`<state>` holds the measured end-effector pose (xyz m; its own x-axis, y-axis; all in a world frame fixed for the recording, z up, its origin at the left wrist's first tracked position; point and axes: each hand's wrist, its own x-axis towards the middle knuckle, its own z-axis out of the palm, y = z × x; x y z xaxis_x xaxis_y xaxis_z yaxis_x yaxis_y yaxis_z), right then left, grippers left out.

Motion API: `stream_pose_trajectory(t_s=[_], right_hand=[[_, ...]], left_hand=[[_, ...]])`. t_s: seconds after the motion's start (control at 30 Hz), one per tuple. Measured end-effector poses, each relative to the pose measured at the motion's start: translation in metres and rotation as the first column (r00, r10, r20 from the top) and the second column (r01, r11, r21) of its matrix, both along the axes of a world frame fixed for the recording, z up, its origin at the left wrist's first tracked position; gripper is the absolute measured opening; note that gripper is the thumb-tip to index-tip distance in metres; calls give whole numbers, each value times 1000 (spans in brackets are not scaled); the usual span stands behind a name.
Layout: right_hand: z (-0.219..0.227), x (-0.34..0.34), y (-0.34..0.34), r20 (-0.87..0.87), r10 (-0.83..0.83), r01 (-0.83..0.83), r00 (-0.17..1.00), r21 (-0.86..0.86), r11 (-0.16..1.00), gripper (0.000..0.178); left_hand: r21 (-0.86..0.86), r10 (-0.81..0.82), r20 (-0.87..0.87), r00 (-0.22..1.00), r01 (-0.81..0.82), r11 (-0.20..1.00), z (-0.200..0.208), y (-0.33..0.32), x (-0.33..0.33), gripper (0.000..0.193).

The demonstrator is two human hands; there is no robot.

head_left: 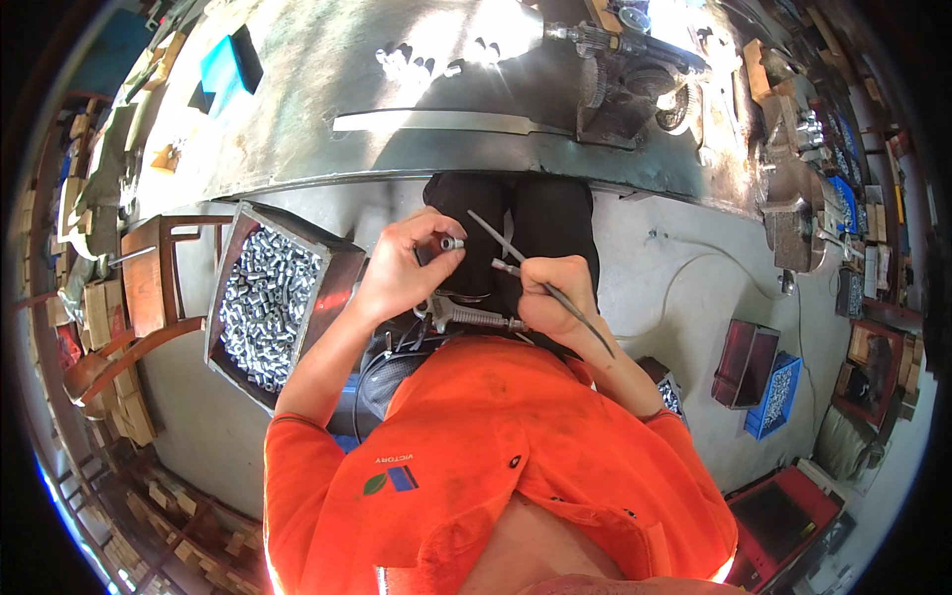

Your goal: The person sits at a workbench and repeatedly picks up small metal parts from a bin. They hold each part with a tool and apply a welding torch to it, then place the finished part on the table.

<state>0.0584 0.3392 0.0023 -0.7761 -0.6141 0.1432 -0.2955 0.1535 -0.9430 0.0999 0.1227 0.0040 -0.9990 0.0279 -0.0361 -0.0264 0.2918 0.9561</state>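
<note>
My left hand (pixel 407 266) pinches a small metal sleeve (pixel 452 244) between thumb and fingers, its open end toward the right. My right hand (pixel 557 294) is closed around a thin grey rod, like a slim file (pixel 493 234), which slants from upper left to lower right through the fist. Beside the rod, another small metal piece (pixel 505 267) sticks out of the same fist; its far end is hidden. Both hands are over my lap, apart from each other. A ribbed metal tool (pixel 471 316) lies below them, partly covered by my right hand.
At left stands a dark bin (pixel 342 260) heaped with small metal sleeves (pixel 266 307), near a wooden chair (pixel 149 278). Ahead, the workbench (pixel 297 149) carries a flat metal bar (pixel 436 121) and a geared machine (pixel 635 84). On the right floor are a maroon box (pixel 744 362) and a blue crate (pixel 762 421).
</note>
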Motion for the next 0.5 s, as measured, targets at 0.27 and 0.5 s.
stream_pose_trajectory(t_s=[0.27, 0.5], right_hand=[[32, 10, 6, -136, 169, -191, 976, -172, 967, 21], [23, 11, -6, -88, 181, -192, 980, -138, 972, 19]], left_hand=[[-524, -11, -311, 950, -162, 836, -10, -12, -3, 19], [-523, -98, -422, 901, -153, 838, -1, -8, -1, 25]])
